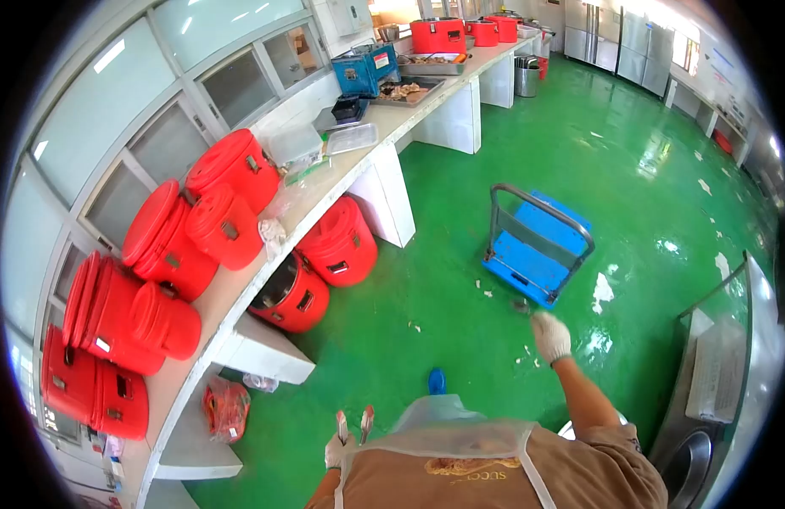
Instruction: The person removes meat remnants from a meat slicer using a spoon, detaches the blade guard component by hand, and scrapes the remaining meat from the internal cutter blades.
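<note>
My left hand (334, 451), in a light glove and partly hidden by the apron, is closed on tongs (355, 426). Their two metal arms stand apart, with reddish ends pointing forward. On the other side, my right hand (551, 338), in a whitish knit glove, is stretched forward with its fingers curled; what they hold, if anything, is hidden. A small dark blurred patch shows just beyond that hand. Past it stands a blue platform trolley (541, 227) with a grey folding handle (541, 240). My right hand appears in front of the trolley, not on its handle.
A long counter (342, 174) on the left bears several red lidded tubs (235, 170), a blue crate (358, 72) and trays of food (405, 91). More red tubs (340, 242) stand beneath. Scraps litter the wet green floor (460, 339). A metal-framed unit (715, 373) borders the right.
</note>
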Action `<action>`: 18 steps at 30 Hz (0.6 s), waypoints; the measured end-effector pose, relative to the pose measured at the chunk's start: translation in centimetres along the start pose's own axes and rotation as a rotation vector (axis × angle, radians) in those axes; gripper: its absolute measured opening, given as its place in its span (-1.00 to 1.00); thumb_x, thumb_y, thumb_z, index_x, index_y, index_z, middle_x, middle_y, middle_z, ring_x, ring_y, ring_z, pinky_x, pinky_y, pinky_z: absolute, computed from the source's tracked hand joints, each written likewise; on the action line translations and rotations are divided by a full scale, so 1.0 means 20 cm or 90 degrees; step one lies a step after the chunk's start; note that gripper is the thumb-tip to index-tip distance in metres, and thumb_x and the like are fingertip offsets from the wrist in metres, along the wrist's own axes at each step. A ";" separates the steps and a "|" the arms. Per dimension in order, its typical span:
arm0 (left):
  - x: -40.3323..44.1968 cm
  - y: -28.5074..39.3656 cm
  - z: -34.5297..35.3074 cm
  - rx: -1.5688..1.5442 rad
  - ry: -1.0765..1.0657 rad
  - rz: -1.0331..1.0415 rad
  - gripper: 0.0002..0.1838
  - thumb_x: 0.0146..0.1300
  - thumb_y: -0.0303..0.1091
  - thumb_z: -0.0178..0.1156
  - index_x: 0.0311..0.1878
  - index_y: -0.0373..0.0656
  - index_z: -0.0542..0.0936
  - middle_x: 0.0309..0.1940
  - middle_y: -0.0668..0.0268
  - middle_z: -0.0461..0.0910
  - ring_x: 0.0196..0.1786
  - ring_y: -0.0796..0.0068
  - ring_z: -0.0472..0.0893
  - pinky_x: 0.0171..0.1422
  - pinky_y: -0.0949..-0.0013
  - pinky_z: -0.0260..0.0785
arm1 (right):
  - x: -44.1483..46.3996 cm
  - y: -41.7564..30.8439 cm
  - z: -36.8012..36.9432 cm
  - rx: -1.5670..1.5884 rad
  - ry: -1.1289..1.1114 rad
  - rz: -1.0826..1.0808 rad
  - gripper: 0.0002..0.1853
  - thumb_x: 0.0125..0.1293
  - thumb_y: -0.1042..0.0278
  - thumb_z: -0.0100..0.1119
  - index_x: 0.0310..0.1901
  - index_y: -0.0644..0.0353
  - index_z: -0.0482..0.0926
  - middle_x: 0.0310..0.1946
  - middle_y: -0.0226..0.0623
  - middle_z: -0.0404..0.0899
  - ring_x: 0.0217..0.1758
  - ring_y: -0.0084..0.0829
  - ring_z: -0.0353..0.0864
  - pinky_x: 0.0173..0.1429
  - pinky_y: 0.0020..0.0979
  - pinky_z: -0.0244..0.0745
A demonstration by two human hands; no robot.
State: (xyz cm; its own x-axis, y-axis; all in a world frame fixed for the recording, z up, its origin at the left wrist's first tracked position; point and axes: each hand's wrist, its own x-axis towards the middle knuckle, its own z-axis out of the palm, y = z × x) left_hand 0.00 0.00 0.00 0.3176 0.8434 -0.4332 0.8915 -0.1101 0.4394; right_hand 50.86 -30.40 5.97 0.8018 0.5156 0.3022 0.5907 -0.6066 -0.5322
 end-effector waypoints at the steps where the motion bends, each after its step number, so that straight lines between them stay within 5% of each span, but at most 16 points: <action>1: -0.02 -0.06 -0.07 -0.010 0.023 0.014 -0.56 0.33 0.02 0.16 -0.12 -0.23 0.66 -0.44 0.04 0.66 -0.31 0.14 0.70 -0.14 0.11 0.50 | 0.00 -0.03 0.04 -0.040 -0.065 0.093 -0.76 0.42 0.17 0.14 -0.03 0.08 0.64 -0.02 -0.02 0.65 0.09 -0.02 0.65 0.14 -0.06 0.57; 2: -0.06 -0.11 -0.13 -0.023 0.042 0.028 -0.57 0.33 0.01 0.17 -0.14 -0.24 0.65 -0.48 0.09 0.64 -0.39 0.16 0.67 -0.19 0.11 0.49 | 0.04 -0.06 0.07 -0.044 0.065 0.029 -0.79 0.45 0.17 0.07 -0.12 0.09 0.62 -0.15 -0.08 0.64 -0.05 0.00 0.65 -0.03 -0.02 0.58; 4: 0.47 0.71 0.13 -0.106 0.033 0.006 -0.57 0.34 0.00 0.17 -0.16 -0.27 0.64 -0.48 0.09 0.63 -0.44 0.21 0.64 -0.23 0.12 0.47 | 1.00 0.13 -0.01 -0.161 0.089 0.035 -0.79 0.48 0.20 0.02 -0.10 0.08 0.61 -0.14 -0.12 0.64 -0.03 -0.02 0.64 0.02 -0.03 0.56; 7: 0.88 1.20 0.02 -0.211 0.077 0.035 -0.61 0.36 -0.06 0.19 -0.17 -0.27 0.63 -0.50 0.17 0.61 -0.51 0.35 0.59 -0.33 0.20 0.44 | 1.45 0.16 0.11 -0.210 0.133 0.112 -0.79 0.49 0.21 0.01 -0.10 0.07 0.62 -0.14 -0.16 0.66 -0.01 -0.05 0.64 0.03 -0.06 0.54; 12: 1.37 2.14 -0.15 -0.521 -0.067 0.078 -0.75 0.40 -0.22 0.21 -0.05 -0.21 0.62 -0.56 0.40 0.48 -0.57 0.59 0.47 -0.54 0.38 0.35 | 1.98 0.35 0.27 -0.339 0.088 0.180 -0.80 0.48 0.19 0.02 -0.14 0.01 0.63 -0.17 -0.28 0.69 -0.01 -0.15 0.66 0.00 -0.07 0.52; 15: 1.62 2.58 -0.19 -0.526 -0.136 0.091 -0.76 0.42 -0.29 0.18 0.05 -0.18 0.59 -0.56 0.45 0.42 -0.62 0.66 0.40 -0.62 0.44 0.31 | 1.83 0.59 0.56 -0.302 -0.003 0.265 -0.79 0.46 0.22 0.00 -0.14 0.05 0.62 -0.16 -0.20 0.69 -0.06 -0.06 0.66 0.00 -0.01 0.51; 18: 1.96 3.26 -0.22 -0.563 -0.104 0.139 -0.75 0.44 -0.30 0.15 0.09 -0.17 0.57 -0.57 0.42 0.41 -0.68 0.64 0.34 -0.67 0.42 0.29 | 2.22 0.66 0.43 -0.249 0.042 0.325 -0.74 0.49 0.19 -0.06 -0.12 0.09 0.61 -0.18 -0.07 0.68 -0.08 0.03 0.66 -0.04 0.04 0.52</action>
State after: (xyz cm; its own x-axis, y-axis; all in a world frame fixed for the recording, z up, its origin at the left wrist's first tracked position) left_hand 69.08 28.27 15.11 0.5508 0.7591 -0.3469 0.2574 0.2408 0.9358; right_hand 93.55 -10.30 5.51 0.9872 0.0726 0.1418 0.1125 -0.9478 -0.2984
